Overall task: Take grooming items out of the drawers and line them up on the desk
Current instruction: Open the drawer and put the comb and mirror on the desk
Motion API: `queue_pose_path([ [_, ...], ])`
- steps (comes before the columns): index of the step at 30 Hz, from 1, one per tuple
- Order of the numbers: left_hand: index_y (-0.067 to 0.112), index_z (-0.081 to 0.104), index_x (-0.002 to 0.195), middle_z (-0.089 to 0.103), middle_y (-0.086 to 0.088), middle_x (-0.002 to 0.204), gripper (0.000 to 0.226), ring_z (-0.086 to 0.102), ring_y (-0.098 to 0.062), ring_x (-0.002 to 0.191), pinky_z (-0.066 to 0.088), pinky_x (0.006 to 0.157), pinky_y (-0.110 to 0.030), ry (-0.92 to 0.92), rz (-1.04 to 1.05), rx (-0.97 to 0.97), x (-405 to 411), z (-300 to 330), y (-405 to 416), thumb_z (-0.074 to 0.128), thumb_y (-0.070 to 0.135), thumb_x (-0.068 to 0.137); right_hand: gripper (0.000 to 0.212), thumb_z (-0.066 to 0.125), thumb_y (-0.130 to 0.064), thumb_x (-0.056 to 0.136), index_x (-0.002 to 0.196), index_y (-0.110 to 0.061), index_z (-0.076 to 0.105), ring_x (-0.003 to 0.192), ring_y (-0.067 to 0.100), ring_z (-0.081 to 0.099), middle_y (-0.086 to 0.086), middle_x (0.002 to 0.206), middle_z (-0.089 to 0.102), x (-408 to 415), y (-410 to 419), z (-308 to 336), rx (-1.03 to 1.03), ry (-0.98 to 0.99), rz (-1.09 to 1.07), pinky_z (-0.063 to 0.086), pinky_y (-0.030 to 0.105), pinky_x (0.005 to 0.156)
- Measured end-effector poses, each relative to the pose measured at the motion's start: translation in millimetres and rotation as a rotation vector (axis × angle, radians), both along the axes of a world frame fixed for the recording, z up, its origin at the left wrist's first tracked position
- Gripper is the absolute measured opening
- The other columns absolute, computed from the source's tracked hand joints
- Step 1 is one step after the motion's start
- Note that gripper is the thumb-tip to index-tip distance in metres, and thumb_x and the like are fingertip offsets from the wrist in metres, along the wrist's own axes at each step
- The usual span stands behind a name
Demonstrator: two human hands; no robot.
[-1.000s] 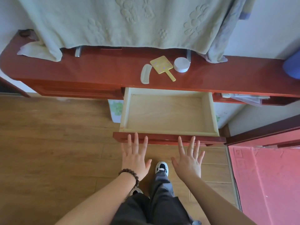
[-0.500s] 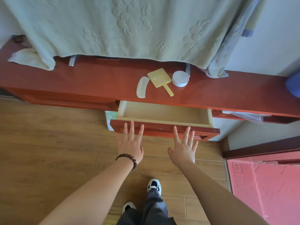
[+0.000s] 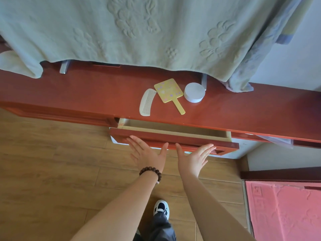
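Red-brown lacquered wood fills the middle of what we see: the worktop (image 3: pixel 86 91) runs across the view, and on it we find three grooming items side by side, a pale comb (image 3: pixel 147 102) on the left, a yellow hand mirror (image 3: pixel 169 91) with dots in the middle, its handle pointing toward us, and a round white jar (image 3: pixel 194 92) on the right. The comb and mirror nearly touch; the jar sits just beside the mirror head. Below them the drawer (image 3: pixel 173 138) stands slightly open, showing only a narrow strip of its pale interior. We have both hands flat against its red front panel: the left hand (image 3: pixel 147 153), with a beaded bracelet (image 3: pixel 150 172) at the wrist, and the right hand (image 3: pixel 194 156), each with fingers spread and holding nothing. A pale green embossed towel (image 3: pixel 139 32) hangs over the back of the worktop. Under us lie a wooden floor (image 3: pixel 43 171) and a pink mat (image 3: pixel 284 211).
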State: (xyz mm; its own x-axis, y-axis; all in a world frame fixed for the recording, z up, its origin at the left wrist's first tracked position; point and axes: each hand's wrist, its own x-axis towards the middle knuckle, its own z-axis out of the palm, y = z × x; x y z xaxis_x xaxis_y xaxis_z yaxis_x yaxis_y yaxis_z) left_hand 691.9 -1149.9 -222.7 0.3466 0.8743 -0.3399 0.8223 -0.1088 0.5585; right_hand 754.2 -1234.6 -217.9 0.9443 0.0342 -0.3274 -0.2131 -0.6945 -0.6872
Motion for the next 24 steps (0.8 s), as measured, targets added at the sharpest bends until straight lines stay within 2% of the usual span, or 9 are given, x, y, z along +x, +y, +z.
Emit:
queue_pose_path([
  [8,0.003,-0.026,0.143,-0.015,-0.015,0.158,0.125,0.010,-0.028,0.147,0.018,0.117,-0.050,-0.044,0.078,0.050,38.0,-4.6,14.7,0.054,0.071,0.075,0.123,0.071,-0.051,0.075,0.147,-0.006,-0.018,0.148,0.020,-0.009,0.008,0.159,-0.018,31.0,27.7,-7.8,0.057,-0.017,-0.100,0.001,0.044,0.119],
  [13,0.003,-0.023,0.144,-0.013,-0.013,0.159,0.120,0.009,-0.024,0.148,0.023,0.115,-0.050,-0.019,0.081,0.089,51.4,-5.2,24.5,0.052,0.070,0.078,0.121,0.070,-0.050,0.077,0.147,-0.006,-0.019,0.148,0.019,-0.007,0.006,0.159,-0.019,46.0,37.0,-11.5,0.066,-0.015,-0.103,0.000,0.042,0.118],
  [18,0.002,-0.023,0.144,-0.013,-0.014,0.159,0.121,0.015,-0.025,0.146,0.028,0.113,-0.050,-0.019,0.080,0.065,59.8,-3.3,29.7,0.052,0.070,0.077,0.119,0.068,-0.050,0.079,0.147,-0.004,-0.018,0.148,0.017,-0.008,0.005,0.159,-0.017,54.7,40.3,-10.5,0.075,0.031,-0.103,0.000,0.042,0.120],
  [24,0.005,-0.017,0.147,-0.007,-0.011,0.160,0.110,0.001,-0.023,0.148,0.018,0.118,-0.048,-0.031,-0.010,0.035,40.7,3.3,36.0,0.052,0.062,0.083,0.112,0.066,-0.048,0.082,0.149,-0.006,-0.013,0.148,0.015,-0.008,0.004,0.160,-0.013,52.9,27.8,-0.2,0.081,0.048,-0.041,0.003,0.042,0.120],
])
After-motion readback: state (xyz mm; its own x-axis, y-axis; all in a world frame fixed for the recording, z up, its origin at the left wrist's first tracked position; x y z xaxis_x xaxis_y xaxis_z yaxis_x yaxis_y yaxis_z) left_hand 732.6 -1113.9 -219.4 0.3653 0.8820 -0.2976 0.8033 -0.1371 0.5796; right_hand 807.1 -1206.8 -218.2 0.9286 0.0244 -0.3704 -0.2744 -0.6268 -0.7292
